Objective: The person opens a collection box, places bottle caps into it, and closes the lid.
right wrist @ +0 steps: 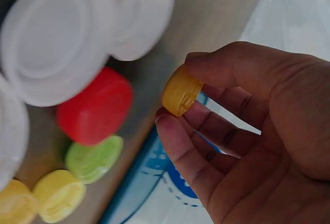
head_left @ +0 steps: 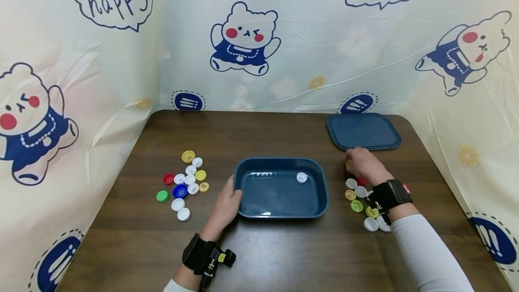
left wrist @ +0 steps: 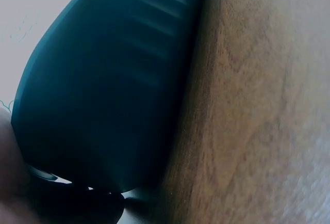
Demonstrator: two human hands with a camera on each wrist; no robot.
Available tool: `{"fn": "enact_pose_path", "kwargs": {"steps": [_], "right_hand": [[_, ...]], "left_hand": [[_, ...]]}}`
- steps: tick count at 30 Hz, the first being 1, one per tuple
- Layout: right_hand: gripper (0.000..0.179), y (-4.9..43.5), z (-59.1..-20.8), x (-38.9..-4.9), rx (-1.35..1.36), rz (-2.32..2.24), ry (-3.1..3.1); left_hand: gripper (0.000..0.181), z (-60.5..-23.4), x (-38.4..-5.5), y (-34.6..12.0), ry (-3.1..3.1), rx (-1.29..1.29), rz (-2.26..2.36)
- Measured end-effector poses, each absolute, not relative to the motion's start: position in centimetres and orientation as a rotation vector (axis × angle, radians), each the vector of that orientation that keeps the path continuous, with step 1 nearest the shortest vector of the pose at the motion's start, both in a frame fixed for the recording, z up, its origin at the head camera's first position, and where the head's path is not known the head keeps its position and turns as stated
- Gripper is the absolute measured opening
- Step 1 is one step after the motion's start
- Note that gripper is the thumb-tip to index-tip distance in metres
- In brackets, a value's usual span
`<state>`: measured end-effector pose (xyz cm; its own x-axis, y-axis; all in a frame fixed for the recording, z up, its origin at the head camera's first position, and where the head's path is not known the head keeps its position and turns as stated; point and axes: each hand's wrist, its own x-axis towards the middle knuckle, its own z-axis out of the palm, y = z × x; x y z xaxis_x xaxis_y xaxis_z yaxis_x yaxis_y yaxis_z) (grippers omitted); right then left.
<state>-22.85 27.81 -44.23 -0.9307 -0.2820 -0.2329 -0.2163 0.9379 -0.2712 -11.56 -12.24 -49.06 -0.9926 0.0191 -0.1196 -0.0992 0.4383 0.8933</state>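
A dark blue rectangular container (head_left: pixel 279 213) stands in the middle of the table with one white bottle cap (head_left: pixel 302 177) inside. My left hand (head_left: pixel 225 204) grips its left wall, thumb at the rim; in the left wrist view the container's side (left wrist: pixel 103 90) fills much of the frame. On the right, my right hand (head_left: pixel 366 166) is above a group of caps. Its thumb and fingers pinch a yellow bottle cap (right wrist: pixel 181 91), seen clearly in the right wrist view. Below it lie a red cap (right wrist: pixel 95 108), a green cap (right wrist: pixel 94 159) and several white caps (head_left: pixel 360 192).
A dark blue lid (head_left: pixel 363 130) lies at the back right, just beyond my right hand. Left of the container is a scattered group of bottle caps, among them a blue cap (head_left: pixel 180 191), a green cap (head_left: pixel 162 196) and a red cap (head_left: pixel 168 179). A printed curtain (head_left: pixel 308 48) surrounds the table.
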Motion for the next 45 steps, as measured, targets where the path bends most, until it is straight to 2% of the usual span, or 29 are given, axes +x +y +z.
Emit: {"fn": "enact_pose_path", "kwargs": {"steps": [9,22,35,45], "right_hand": [[0.025,25.0,-41.3,-21.9,-0.471,-0.367,2.862],[0.015,19.6,-38.1,-19.8,-0.707,-0.423,2.929],[0.023,16.4,-38.9,-17.7,-0.802,-0.366,2.809],[0.02,15.0,-40.6,-16.9,-0.764,-0.312,2.717]], "left_hand": [[0.06,-49.0,-11.6,-12.3,2.567,-0.065,1.61],[0.06,-48.9,-11.5,-12.1,2.563,-0.071,1.612],[0.061,-48.8,-11.5,-12.3,2.57,-0.06,1.607],[0.061,-48.7,-11.5,-12.3,2.562,-0.062,1.614]]}}
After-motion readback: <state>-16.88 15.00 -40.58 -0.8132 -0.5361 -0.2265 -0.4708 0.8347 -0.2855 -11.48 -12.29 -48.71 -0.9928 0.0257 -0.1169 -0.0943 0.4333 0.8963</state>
